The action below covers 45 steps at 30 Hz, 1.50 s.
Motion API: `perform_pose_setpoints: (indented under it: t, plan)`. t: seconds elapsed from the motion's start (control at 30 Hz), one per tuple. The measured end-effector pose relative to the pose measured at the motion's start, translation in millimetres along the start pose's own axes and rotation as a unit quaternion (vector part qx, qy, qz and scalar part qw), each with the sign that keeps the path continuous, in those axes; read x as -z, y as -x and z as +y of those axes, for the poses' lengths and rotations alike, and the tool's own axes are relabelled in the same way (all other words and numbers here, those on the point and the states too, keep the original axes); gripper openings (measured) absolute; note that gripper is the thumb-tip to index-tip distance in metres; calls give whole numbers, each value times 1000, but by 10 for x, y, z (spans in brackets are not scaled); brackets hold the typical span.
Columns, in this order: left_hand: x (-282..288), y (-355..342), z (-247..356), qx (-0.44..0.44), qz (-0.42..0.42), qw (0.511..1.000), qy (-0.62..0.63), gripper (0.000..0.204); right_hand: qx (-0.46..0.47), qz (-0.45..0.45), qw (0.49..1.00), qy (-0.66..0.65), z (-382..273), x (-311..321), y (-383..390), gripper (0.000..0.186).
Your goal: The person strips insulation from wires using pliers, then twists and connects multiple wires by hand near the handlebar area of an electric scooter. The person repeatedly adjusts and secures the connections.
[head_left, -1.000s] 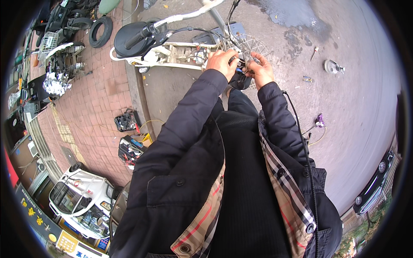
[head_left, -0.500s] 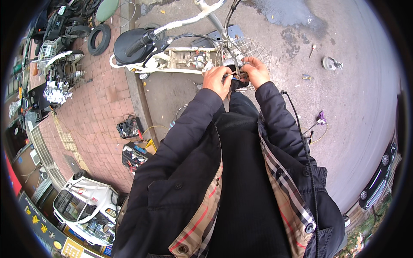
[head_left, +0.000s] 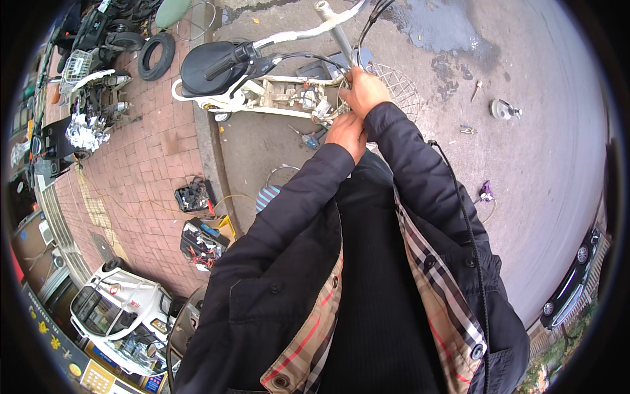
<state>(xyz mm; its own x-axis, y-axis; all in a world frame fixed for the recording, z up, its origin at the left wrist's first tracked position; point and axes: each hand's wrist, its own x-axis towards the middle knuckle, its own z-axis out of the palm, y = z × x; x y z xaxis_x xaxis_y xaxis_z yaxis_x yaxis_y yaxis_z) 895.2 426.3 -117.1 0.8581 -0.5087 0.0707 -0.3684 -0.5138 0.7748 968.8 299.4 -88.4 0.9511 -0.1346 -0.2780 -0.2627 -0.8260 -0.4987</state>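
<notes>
A stripped white electric scooter (head_left: 289, 98) stands in front of me, its frame open and loose wiring showing. It has a black saddle (head_left: 216, 69), a pale bent handlebar (head_left: 308, 31) and a metal steering stem (head_left: 336, 36) with black cables beside it. My right hand (head_left: 366, 90) is at the lower stem, fingers curled inward among the cables. Just below it, my left hand (head_left: 348, 134) is closed, its fingertips turned away from view. The hands almost touch. Whatever either one grips is hidden behind the fingers.
A wire basket (head_left: 401, 88) sits beyond my right hand. Pliers (head_left: 466, 129), a screwdriver (head_left: 477, 89) and a round metal part (head_left: 504, 109) lie on the pavement. Toolboxes (head_left: 205, 240) and a loose tyre (head_left: 156, 57) are left on the bricks, past a kerb (head_left: 213, 141).
My right hand has moved up and left onto the lower stem. The left hand has shifted right and down, closing up near it. The view has shifted slightly.
</notes>
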Motion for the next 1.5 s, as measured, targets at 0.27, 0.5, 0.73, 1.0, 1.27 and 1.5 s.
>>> perform_pose_setpoints:
  t: [0.27, 0.5, 0.73, 1.0, 1.27, 1.5]
  plan:
    - [47, 5, 35, -39, 57, 998, 6, 19, -69, -154, 906, -389, 447, 293, -193, 23]
    - [123, 101, -81, 3, 65, 998, 16, 17, -90, 60, 904, -413, 588, 306, -142, 31]
    - [110, 89, -142, 22, 52, 998, 22, 18, -122, -159, 890, -409, 782, 229, -117, 23]
    - [142, 40, -296, 27, 47, 998, 10, 20, -183, -80, 809, -552, 1171, 475, 247, 20]
    - [157, -76, -397, 53, 25, 998, 33, 17, -205, -4, 814, -544, 1290, 197, 219, 17]
    - [144, -203, -367, 88, 37, 995, 0, 12, -199, -3, 822, -534, 1333, 133, 150, 17]
